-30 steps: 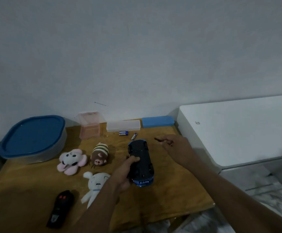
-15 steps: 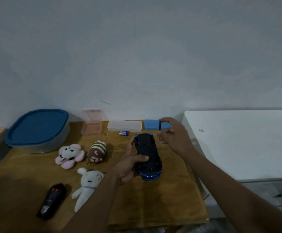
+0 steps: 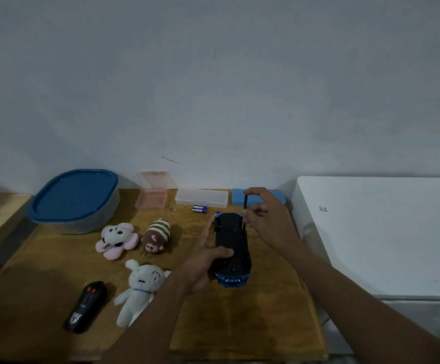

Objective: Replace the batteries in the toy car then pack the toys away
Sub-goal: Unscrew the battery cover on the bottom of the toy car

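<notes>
On wooden table (image 3: 279,324), head view: toy car (image 3: 232,248) belly-up, right of centre. Long axis runs near-to-far; blue bumper end points toward person
Grip: left hand (image 3: 203,261) curled round near half, thumb across underside; right hand (image 3: 263,216) pinches slim screwdriver (image 3: 245,203) upright, tip at car's far end
Step, likely: opening battery cover. Next move calls for seating tip squarely in screw, car held steady
Two batteries (image 3: 200,208) lie just beyond car

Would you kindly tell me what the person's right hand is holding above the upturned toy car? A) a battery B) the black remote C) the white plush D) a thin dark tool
D: the right hand pinches a thin dark tool upright over the far end of the toy car, while the batteries and remote lie apart from it.
</notes>
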A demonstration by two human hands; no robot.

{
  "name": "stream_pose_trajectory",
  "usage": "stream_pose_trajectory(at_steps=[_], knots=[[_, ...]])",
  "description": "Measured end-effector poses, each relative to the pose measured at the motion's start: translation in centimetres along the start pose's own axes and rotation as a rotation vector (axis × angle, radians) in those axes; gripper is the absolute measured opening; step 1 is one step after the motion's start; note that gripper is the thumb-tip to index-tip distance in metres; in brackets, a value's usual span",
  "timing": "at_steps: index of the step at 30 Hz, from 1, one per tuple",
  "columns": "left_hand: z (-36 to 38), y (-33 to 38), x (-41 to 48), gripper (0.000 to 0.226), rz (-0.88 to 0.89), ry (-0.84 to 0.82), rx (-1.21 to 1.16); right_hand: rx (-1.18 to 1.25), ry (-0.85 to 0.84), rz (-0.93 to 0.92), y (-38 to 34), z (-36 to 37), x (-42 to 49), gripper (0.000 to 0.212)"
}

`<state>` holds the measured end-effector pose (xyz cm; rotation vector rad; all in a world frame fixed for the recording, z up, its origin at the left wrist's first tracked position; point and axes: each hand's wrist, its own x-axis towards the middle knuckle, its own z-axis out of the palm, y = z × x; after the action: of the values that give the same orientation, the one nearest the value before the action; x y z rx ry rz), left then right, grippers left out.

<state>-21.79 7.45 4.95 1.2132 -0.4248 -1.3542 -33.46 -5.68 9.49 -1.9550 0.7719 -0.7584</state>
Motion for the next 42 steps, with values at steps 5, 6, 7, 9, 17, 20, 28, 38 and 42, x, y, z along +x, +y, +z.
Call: stream_pose_trajectory(at_steps=[5,6,7,9,17,20,28,38,42], knots=[[-0.1,-0.1,0.6,0.109,0.047,0.011,0.047,0.039,0.014,-0.018,0.0,-0.1,0.3,0.036],[0.0,-0.1,0.6,0.110,0.063,0.024,0.090,0.037,0.021,-0.028,0.0,-0.1,0.4,0.036],[0.2,-0.1,0.6,0.111,0.078,0.035,0.129,0.037,0.029,-0.039,0.0,-0.2,0.4,0.036],[0.3,-0.1,0.7,0.113,0.099,0.043,0.168,0.050,0.045,-0.060,0.0,-0.3,0.5,0.034],[0.7,0.5,0.8,0.114,0.161,0.038,0.178,0.122,0.106,-0.092,0.7,-0.4,0.8,0.027],[0.5,0.8,0.9,0.113,0.182,0.025,0.183,0.155,0.129,-0.104,0.3,-0.3,0.8,0.026],[0.3,1.2,0.8,0.112,0.181,0.015,0.192,0.186,0.111,-0.102,-0.2,0.0,0.8,0.025],[-0.2,1.4,0.8,0.114,0.190,0.008,0.230,0.162,0.112,-0.094,-0.2,0.3,0.9,0.023],[0.0,1.3,0.6,0.111,0.184,0.008,0.225,0.145,0.110,-0.109,-0.1,0.4,0.8,0.022]])
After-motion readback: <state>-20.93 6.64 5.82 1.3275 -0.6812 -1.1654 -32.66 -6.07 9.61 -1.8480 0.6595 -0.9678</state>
